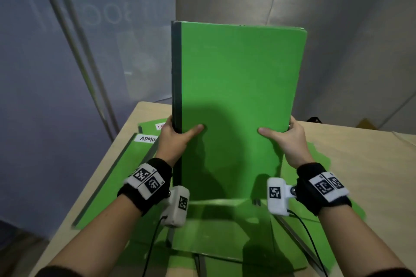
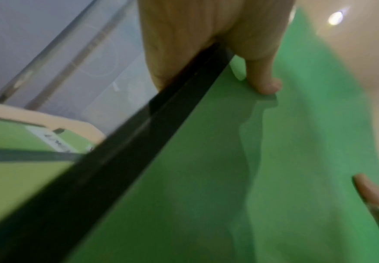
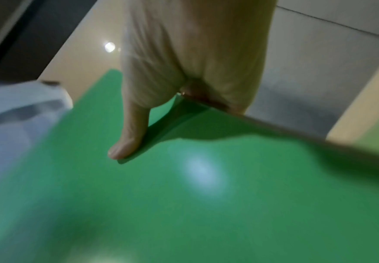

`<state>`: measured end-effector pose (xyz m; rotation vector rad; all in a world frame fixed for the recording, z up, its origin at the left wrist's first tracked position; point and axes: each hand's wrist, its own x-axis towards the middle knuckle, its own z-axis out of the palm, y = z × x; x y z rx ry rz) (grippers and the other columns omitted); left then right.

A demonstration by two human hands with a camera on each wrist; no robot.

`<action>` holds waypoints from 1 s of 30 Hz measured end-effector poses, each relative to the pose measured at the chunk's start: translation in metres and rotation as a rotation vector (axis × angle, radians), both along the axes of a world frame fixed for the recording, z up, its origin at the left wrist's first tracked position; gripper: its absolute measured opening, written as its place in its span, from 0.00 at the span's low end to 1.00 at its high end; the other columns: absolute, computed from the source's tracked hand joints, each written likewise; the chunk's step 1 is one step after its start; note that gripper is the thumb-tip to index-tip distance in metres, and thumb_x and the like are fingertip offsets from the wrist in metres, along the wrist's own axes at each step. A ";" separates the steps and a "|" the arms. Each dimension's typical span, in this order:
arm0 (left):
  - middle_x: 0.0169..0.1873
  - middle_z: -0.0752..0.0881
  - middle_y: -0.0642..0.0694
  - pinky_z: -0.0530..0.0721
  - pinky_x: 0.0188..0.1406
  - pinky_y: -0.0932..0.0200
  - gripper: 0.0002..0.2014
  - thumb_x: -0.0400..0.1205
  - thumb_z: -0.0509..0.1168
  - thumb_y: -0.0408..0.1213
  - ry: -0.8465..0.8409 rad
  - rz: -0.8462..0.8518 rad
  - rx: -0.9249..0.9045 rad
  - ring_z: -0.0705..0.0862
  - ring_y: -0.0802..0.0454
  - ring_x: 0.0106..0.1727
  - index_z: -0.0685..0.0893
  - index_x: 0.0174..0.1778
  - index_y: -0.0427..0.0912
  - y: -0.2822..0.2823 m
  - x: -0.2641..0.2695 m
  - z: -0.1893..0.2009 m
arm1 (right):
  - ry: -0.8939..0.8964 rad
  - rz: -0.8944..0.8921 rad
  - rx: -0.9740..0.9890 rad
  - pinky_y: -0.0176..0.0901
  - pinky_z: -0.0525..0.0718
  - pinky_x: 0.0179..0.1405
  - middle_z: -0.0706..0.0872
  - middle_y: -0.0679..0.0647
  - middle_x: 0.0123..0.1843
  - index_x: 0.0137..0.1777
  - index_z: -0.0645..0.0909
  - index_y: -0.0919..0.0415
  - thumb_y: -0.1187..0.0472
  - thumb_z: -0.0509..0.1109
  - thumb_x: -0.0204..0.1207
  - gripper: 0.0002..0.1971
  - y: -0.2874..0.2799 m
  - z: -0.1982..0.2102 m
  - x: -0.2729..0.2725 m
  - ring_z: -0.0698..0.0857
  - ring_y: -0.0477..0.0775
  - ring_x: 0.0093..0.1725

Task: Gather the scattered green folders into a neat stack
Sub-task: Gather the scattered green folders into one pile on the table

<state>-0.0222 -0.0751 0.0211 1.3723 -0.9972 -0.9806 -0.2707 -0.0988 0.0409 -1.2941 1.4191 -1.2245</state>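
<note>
A person stands a bundle of green folders upright on its lower edge over other green folders lying flat on a pale worktop. At far left, a flat folder labelled "ADMIN" lies partly over another with a red-lettered label, both askew. The left hand clamps the bundle's dark spine, thumb on the front cover and fingers behind. The right hand clamps the open edge the same way. More loose folders fan out beneath the bundle toward the right.

The grip looks suited to tapping the edges square. The risk, judging from this hold, is at the open side: a loosened right thumb could let covers splay or slide out. Setting the bundle down on the uneven layers below could also leave the stack crooked.
</note>
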 end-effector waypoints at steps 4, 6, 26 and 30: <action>0.67 0.79 0.38 0.75 0.72 0.41 0.39 0.70 0.76 0.47 0.015 -0.052 0.182 0.77 0.37 0.72 0.69 0.75 0.36 0.013 -0.003 -0.022 | -0.005 0.069 0.214 0.54 0.68 0.75 0.74 0.60 0.76 0.78 0.63 0.62 0.54 0.79 0.64 0.44 0.017 -0.033 -0.005 0.75 0.56 0.73; 0.73 0.74 0.37 0.73 0.72 0.48 0.35 0.78 0.68 0.44 -0.076 -0.146 0.310 0.75 0.41 0.73 0.64 0.79 0.36 0.021 -0.005 -0.040 | -0.063 0.005 0.347 0.56 0.62 0.78 0.64 0.62 0.81 0.82 0.54 0.64 0.59 0.76 0.68 0.47 0.029 -0.062 -0.008 0.67 0.61 0.79; 0.47 0.87 0.40 0.86 0.52 0.55 0.14 0.80 0.68 0.37 -0.582 -0.361 0.724 0.87 0.43 0.52 0.84 0.56 0.30 0.025 -0.019 -0.118 | -0.116 -0.174 0.647 0.72 0.49 0.78 0.51 0.62 0.86 0.84 0.44 0.55 0.55 0.73 0.72 0.49 0.081 -0.125 -0.054 0.53 0.66 0.84; 0.68 0.80 0.32 0.77 0.71 0.50 0.18 0.80 0.58 0.24 -0.626 -0.318 0.679 0.81 0.37 0.65 0.83 0.65 0.32 0.031 -0.032 -0.114 | -0.116 -0.166 0.644 0.70 0.50 0.78 0.51 0.63 0.86 0.84 0.44 0.56 0.57 0.73 0.72 0.48 0.075 -0.124 -0.047 0.53 0.66 0.84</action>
